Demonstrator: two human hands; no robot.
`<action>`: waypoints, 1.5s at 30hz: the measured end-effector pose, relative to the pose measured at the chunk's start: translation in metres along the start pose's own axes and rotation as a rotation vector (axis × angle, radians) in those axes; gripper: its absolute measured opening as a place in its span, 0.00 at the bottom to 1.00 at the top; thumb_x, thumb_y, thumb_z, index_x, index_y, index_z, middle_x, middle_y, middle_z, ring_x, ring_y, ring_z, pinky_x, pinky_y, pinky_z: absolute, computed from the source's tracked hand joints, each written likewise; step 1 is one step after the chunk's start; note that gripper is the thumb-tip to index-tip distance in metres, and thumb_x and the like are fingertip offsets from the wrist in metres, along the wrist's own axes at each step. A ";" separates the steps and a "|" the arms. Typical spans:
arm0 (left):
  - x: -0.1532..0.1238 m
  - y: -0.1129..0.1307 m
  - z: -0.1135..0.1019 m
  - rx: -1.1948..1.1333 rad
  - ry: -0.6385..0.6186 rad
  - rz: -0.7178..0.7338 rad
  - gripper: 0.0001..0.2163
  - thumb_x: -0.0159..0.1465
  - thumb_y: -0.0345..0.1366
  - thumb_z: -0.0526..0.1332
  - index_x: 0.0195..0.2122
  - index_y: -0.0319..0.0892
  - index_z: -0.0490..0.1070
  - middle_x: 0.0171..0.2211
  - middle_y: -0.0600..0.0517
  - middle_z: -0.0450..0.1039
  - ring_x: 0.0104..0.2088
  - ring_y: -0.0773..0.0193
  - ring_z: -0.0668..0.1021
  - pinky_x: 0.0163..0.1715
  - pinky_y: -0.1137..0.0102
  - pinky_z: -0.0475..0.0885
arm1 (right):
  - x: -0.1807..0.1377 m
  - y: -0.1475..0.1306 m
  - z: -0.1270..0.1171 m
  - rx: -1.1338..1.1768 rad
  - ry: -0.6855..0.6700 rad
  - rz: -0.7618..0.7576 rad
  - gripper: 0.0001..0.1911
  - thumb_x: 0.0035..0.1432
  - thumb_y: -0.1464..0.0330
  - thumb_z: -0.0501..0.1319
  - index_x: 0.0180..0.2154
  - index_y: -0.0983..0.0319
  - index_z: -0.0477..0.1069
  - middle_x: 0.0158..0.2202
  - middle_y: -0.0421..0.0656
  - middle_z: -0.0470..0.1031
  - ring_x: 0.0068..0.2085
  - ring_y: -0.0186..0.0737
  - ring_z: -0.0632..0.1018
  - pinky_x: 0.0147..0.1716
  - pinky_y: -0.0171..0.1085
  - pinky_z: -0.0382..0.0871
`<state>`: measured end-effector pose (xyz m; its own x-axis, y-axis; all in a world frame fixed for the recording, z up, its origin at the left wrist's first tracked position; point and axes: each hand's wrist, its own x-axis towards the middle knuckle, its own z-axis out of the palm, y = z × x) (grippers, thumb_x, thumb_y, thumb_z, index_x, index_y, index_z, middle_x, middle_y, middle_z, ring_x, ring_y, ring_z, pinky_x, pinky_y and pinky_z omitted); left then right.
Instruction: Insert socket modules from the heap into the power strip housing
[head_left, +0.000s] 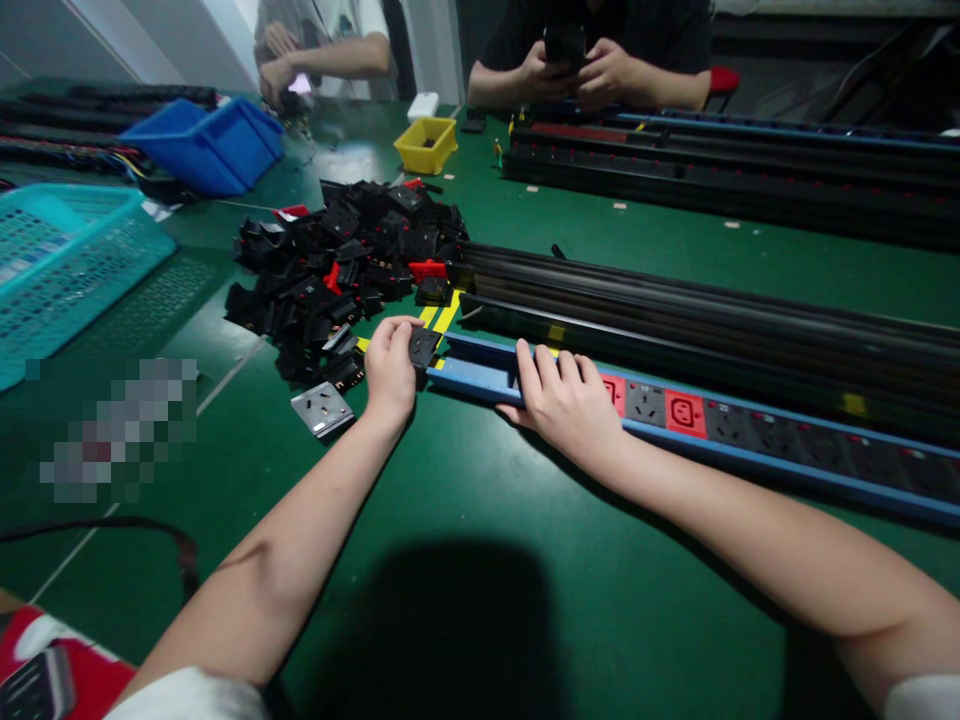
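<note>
A small black socket (422, 347) sits at the open left end of the blue strip (750, 430), just above the green table (465, 520). The left hand (390, 365) pinches it tight, arm stretched straight out. The right hand (566, 400) lies palm down on the strip, fingers bent over the top; I cannot tell if it grips. The two hands are near but apart. A gray socket (322, 410) lies just left of the left hand. Behind is a big pile (345, 260) of black sockets. Long black rails (675, 310) lie behind the strip.
</note>
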<state>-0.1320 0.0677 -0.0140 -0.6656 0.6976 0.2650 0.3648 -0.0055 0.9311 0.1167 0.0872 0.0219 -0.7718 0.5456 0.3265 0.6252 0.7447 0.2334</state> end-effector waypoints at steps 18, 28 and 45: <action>-0.001 0.002 0.001 0.031 -0.027 0.000 0.10 0.65 0.39 0.55 0.34 0.44 0.75 0.36 0.51 0.76 0.40 0.61 0.76 0.43 0.69 0.71 | 0.001 0.000 0.000 0.027 -0.024 0.007 0.44 0.67 0.51 0.55 0.69 0.78 0.50 0.54 0.64 0.73 0.47 0.61 0.75 0.47 0.54 0.70; -0.002 -0.002 0.002 0.064 -0.069 0.050 0.23 0.72 0.51 0.47 0.39 0.44 0.77 0.39 0.49 0.77 0.41 0.60 0.77 0.43 0.68 0.71 | 0.001 0.000 -0.001 0.029 -0.031 0.012 0.44 0.67 0.52 0.56 0.69 0.78 0.50 0.54 0.65 0.72 0.47 0.61 0.75 0.47 0.54 0.69; -0.008 0.001 0.001 0.170 -0.033 0.049 0.26 0.72 0.55 0.43 0.42 0.44 0.75 0.40 0.48 0.77 0.42 0.60 0.77 0.46 0.67 0.70 | 0.003 -0.001 -0.005 0.006 -0.055 0.013 0.41 0.69 0.54 0.53 0.69 0.78 0.51 0.54 0.64 0.72 0.46 0.59 0.75 0.46 0.53 0.68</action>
<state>-0.1257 0.0629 -0.0160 -0.6238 0.7226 0.2980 0.5028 0.0791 0.8608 0.1142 0.0857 0.0275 -0.7688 0.5755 0.2789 0.6348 0.7395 0.2241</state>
